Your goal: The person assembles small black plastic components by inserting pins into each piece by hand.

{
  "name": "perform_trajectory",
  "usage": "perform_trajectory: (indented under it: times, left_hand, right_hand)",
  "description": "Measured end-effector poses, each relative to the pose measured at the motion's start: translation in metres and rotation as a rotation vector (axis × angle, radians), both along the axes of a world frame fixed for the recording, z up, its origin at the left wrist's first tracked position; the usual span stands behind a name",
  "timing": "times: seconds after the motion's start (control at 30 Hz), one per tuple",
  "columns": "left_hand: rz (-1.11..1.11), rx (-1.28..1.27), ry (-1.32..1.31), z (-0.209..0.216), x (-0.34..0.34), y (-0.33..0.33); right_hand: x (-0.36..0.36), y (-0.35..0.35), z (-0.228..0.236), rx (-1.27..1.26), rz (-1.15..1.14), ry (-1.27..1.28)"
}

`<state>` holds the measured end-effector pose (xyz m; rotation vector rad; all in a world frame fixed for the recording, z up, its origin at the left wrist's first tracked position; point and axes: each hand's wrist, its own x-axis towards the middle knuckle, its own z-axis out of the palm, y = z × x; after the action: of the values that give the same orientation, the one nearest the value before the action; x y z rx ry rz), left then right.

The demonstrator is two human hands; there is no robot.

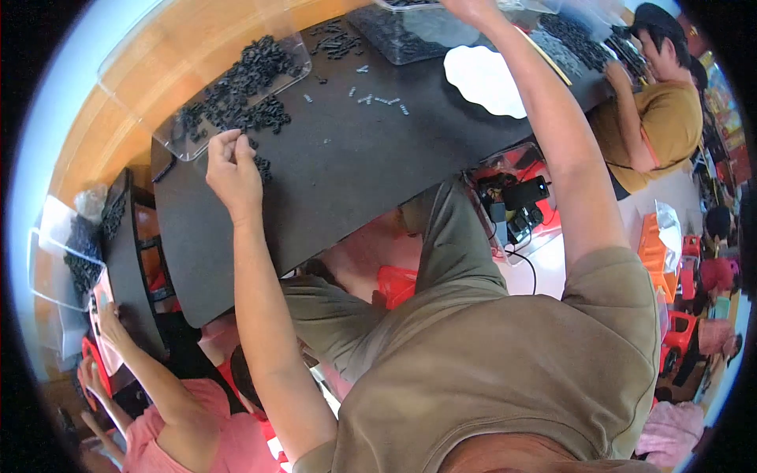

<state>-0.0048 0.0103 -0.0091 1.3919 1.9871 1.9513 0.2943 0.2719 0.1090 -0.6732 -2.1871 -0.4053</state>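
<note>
My left hand [235, 175] is at the left part of the dark table [347, 189], its fingers curled together beside a heap of small black parts [264, 71]. Whatever it may pinch is too small or hidden to name. The heap spreads over the end of a clear plastic tray [296, 67] and onto the table. My right hand [471, 9] reaches far forward to the upper edge, next to a clear plastic bin [402, 47]; its fingers are cut off from sight. Several small grey pieces [382, 100] lie scattered between the hands.
A white wavy-edged sheet or plate [482, 79] lies under my right forearm. Dark and grey parts [572, 43] are piled at the far right, by a person in a mustard shirt [662, 118]. Another person in pink [189, 418] works at the left. Below the table edge sits a box of electronics [516, 205].
</note>
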Motion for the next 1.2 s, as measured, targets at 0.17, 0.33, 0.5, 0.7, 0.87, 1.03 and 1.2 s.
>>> perform_trajectory:
  times: [0.17,0.33,0.5,0.7,0.87,1.03,1.2]
  left_hand:
    - [0.064,0.094,-0.068,-0.007,-0.001,0.001]
    - [0.176,0.175,-0.259,0.003,-0.018,-0.009]
    - [0.272,0.140,-0.208,0.000,-0.022,-0.006]
    - [0.277,0.050,-0.138,-0.009,-0.023,0.001]
    - [0.272,-0.059,0.111,-0.002,-0.007,-0.003]
    - [0.295,-0.029,0.138,-0.002,-0.011,-0.001]
    - [0.320,0.252,-0.277,-0.010,-0.038,-0.009]
  right_hand:
    - [-0.027,-0.036,0.000,0.183,0.064,0.271]
    - [-0.079,-0.085,-0.030,0.006,0.427,0.034]
    - [-0.155,-0.101,-0.095,-0.270,0.471,-0.347]
    - [-0.192,-0.114,-0.116,-0.277,0.375,-0.402]
    - [-0.179,-0.120,-0.115,-0.336,0.359,-0.476]
    - [-0.158,-0.111,-0.115,-0.358,0.367,-0.425]
    - [-0.158,-0.110,-0.123,-0.251,0.420,-0.130]
